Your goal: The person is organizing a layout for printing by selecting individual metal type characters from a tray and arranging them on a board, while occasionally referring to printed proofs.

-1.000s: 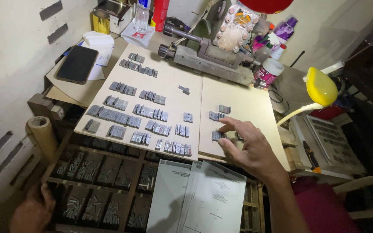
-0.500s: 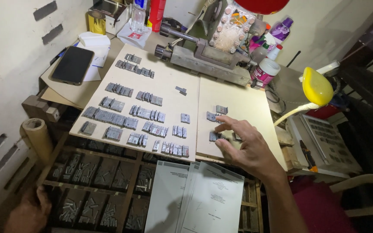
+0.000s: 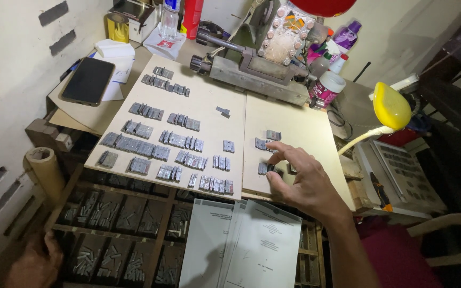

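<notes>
Loosely spread, my right hand's fingers (image 3: 286, 157) touched small metal type blocks (image 3: 267, 168) on the right-hand board (image 3: 305, 125); my left hand (image 3: 36, 264) curled at the type case's (image 3: 129, 213) lower corner, its grip unclear, papers (image 3: 246, 245) between

small grey metal type blocks (image 3: 267, 168) lie flat in a loose cluster on the right pale board (image 3: 305, 125), by its near left edge.
</notes>
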